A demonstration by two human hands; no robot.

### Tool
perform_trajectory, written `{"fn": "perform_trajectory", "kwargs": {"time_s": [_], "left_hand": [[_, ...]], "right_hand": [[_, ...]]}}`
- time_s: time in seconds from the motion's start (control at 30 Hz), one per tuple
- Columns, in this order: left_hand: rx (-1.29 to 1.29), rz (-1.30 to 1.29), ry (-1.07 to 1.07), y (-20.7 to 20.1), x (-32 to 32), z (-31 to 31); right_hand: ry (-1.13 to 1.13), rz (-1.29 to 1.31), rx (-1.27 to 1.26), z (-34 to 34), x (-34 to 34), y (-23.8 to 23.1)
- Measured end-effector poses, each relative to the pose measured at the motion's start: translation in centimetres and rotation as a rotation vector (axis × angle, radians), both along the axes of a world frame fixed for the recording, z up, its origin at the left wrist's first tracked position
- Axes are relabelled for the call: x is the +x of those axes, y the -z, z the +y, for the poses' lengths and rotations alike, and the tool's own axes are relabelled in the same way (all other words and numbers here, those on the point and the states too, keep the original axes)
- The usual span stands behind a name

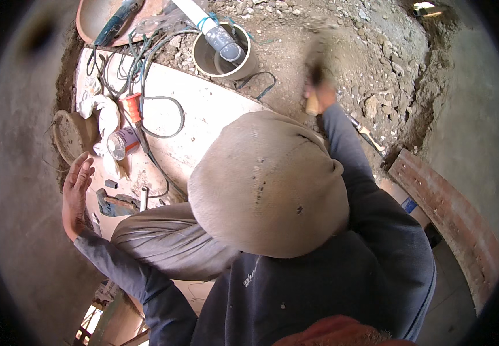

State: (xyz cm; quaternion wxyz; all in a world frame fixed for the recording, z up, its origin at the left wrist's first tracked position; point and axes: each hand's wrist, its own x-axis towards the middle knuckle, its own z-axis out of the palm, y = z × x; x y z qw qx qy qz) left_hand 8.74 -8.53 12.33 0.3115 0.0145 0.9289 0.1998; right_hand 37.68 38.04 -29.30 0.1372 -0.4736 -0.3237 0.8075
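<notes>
Grey wall plaster fills the left edge, and the left hand (77,193) is raised beside it, open, fingers spread and together-ish, palm toward the wall; can't tell if it touches. Right hand (317,95) is up at the top centre, closed around a wooden handle (312,105) of a tool whose head (317,55) is motion-blurred, looks like a hammer, can't tell for sure. It hangs over rubble and dirt (370,69).

Big dusty beige cap (269,181) sits mid-frame, hiding much of the ground below. Dark blue sleeves (353,155) run up to both hands.

White board (215,109) lies on the ground left of centre. On it: a tangle of dark cables (163,115), an orange plug or connector (131,106), a small can (121,143) on its side, white rag (104,112), a short white pipe piece (144,197) and rusty metal bits (114,203) just beside the left hand.

Above the board a grey pipe socket (226,60) stands in the dirt with a white-and-grey pipe (212,29) slanting into it. Power tool (117,22) lies in a shallow pan (91,17) top left. Round flat lid-like disc (71,135) at the board's left edge. Reddish rusty plank (445,210) lies lower right, well apart from both hands. Small yellow-handled tool (367,134) rests on the rubble near the right sleeve.
</notes>
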Motion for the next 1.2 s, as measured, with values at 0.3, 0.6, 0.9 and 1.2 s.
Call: {"fn": "perform_trajectory", "kwargs": {"time_s": [0.3, 0.6, 0.9, 1.2], "left_hand": [[-0.086, -0.040, 0.031, 1.9, -2.1, -2.1], [0.060, -0.012, 0.039, 1.1, -1.8, 1.7], [0.002, -0.027, -0.060, 2.6, -3.1, -4.1], [0.061, 0.002, -0.012, 1.3, -1.8, -0.3]], "right_hand": [[0.167, 0.001, 0.229, -1.2, 3.7, -5.8], [0.189, -0.029, 0.042, 7.1, -4.2, 2.3], [0.564, -0.214, 0.133, 8.3, 12.3, -4.8], [0.318, 0.051, 0.255, 6.1, -2.0, -6.7]]}}
